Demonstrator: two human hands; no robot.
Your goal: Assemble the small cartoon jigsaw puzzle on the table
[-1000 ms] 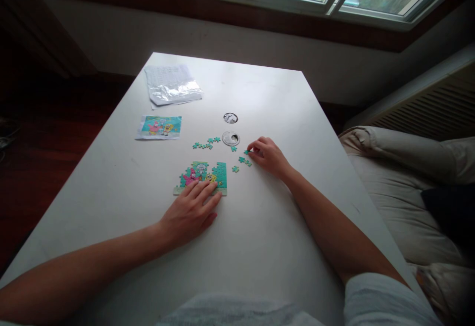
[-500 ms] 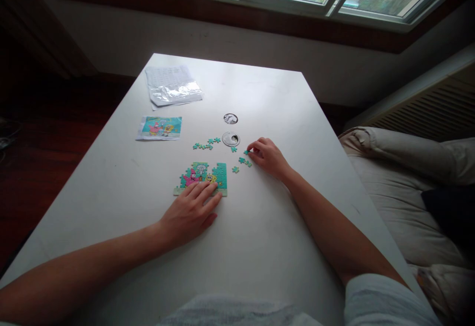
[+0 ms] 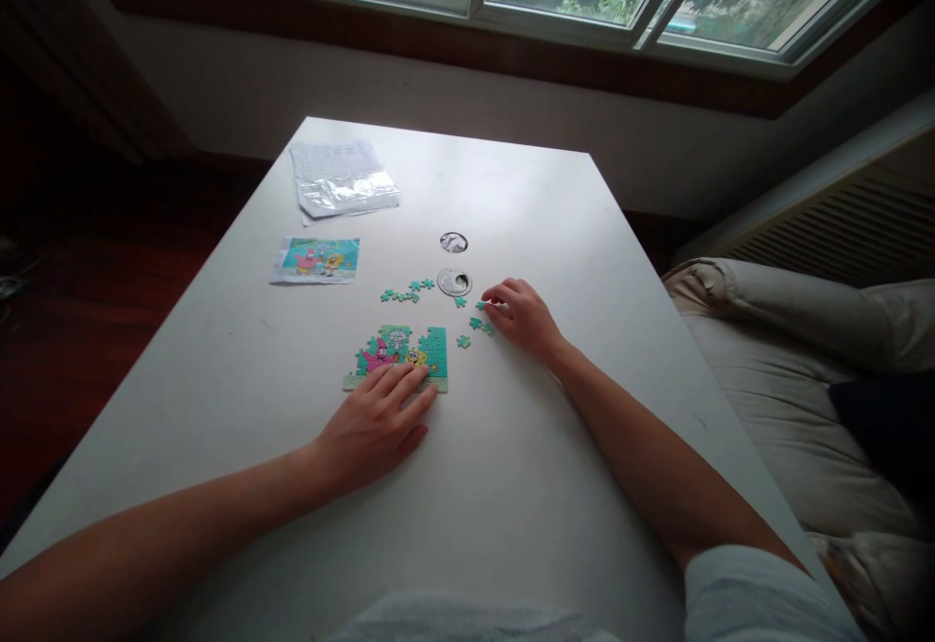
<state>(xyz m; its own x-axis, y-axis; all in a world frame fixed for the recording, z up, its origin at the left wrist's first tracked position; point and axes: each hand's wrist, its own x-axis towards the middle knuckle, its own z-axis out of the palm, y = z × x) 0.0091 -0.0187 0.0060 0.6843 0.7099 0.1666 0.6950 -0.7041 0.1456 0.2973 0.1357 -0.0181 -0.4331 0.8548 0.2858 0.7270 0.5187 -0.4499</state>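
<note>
Item 1. Left hand (image 3: 376,423): we log it flat and open, fingers spread, pressing on the 6 o'clock edge of the part-built puzzle (image 3: 398,342).

Item 2. Puzzle: lies mid-desk. Its 12 o'clock border is ragged, with gaps.

Item 3. Right hand (image 3: 522,316): at 2 o'clock from the puzzle, fingertips drawn close over a teal loose piece (image 3: 482,306). We cannot tell whether they are pinching it or only touching it.

Item 4. Other teal pieces (image 3: 405,291): scattered from 12 to 2 o'clock of the puzzle, apart from one another.

Item 5. Reference print (image 3: 317,259) at 10 o'clock, plastic bag (image 3: 343,179) beyond it, two round caps (image 3: 454,282) at 1 o'clock, bedding (image 3: 789,350) off the 3 o'clock side of the desk (image 3: 511,486).

Handling note, in our judgement: take the piece by its edges with thumb and forefinger and lift it clear of its neighbours rather than sliding it. Hold the left palm firm so the joined section does not shift, and check the knob's orientation against the print.
</note>
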